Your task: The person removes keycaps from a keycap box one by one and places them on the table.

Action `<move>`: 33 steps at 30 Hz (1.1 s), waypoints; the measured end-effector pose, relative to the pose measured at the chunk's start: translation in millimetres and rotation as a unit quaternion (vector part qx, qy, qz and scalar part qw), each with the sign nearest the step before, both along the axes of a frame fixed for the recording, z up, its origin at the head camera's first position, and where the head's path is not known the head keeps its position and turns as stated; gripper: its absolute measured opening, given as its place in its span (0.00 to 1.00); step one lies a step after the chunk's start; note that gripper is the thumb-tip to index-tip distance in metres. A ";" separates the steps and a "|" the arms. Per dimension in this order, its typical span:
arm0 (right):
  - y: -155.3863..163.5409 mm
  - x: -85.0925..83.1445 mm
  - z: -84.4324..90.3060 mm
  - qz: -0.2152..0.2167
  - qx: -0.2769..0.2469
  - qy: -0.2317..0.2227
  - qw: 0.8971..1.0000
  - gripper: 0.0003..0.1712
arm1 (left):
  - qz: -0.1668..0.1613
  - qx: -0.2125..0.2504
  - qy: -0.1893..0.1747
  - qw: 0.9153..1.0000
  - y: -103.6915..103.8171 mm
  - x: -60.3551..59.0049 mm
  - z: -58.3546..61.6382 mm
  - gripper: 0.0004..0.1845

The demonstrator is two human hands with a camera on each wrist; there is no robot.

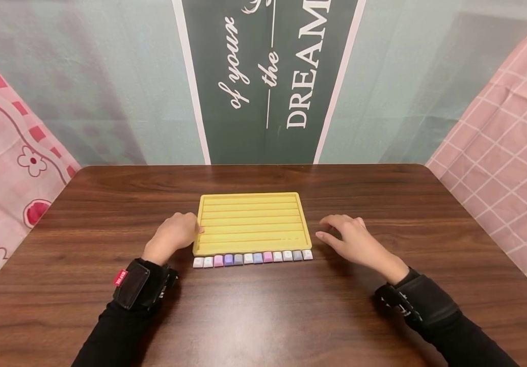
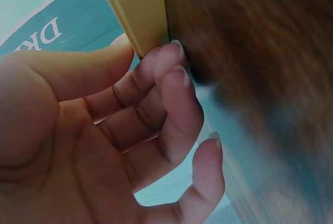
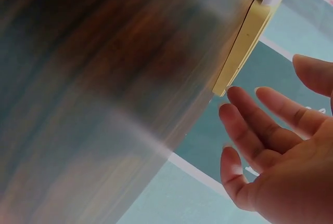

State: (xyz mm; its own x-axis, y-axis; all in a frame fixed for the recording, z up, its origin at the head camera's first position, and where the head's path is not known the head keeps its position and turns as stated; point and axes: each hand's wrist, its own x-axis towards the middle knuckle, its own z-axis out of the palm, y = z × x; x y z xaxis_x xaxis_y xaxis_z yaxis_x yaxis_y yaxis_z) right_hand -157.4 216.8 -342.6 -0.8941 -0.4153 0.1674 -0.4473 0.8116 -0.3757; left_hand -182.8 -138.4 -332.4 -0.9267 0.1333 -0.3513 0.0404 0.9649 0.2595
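Note:
A yellow tray (image 1: 252, 220) with long raised ridges across it lies on the table, its grooves bare. My left hand (image 1: 177, 235) grips its left edge, the thumb over the rim and curled fingers against the outer side. In the left wrist view, the tray's edge (image 2: 140, 13) sits between thumb and fingers. A row of keycaps (image 1: 248, 258) in white, pink, purple, blue and grey stands along the tray's near side. Right of the tray, my right hand (image 1: 352, 239) is held with loosely bent fingers, apart from it and holding nothing. In the right wrist view, its fingertips point towards a tray corner (image 3: 221, 90).
The dark wood-grain table (image 1: 263, 316) extends around the tray. Behind it hangs a blue-green cloth (image 1: 130, 92) with a dark lettered panel (image 1: 268, 137). Pink patterned cloths hang at the left (image 1: 2, 168) and right (image 1: 511, 148).

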 end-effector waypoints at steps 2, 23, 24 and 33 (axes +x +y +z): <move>2.2 0.2 0.5 -0.003 0.002 -0.009 1.000 0.14 | 0.001 0.000 -0.001 1.000 0.1 0.0 0.0 0.12; 15.0 -0.9 1.2 -0.051 0.011 -0.043 0.998 0.23 | -0.003 -0.002 -0.006 1.000 -2.1 2.5 1.3 0.12; 15.4 -1.0 1.2 -0.052 0.011 -0.044 0.998 0.23 | -0.003 -0.002 -0.006 1.000 -2.2 2.8 1.5 0.12; 17.6 -0.4 2.2 -0.060 0.011 -0.051 0.997 0.24 | -0.016 0.001 -0.006 1.000 -1.9 3.9 4.0 0.12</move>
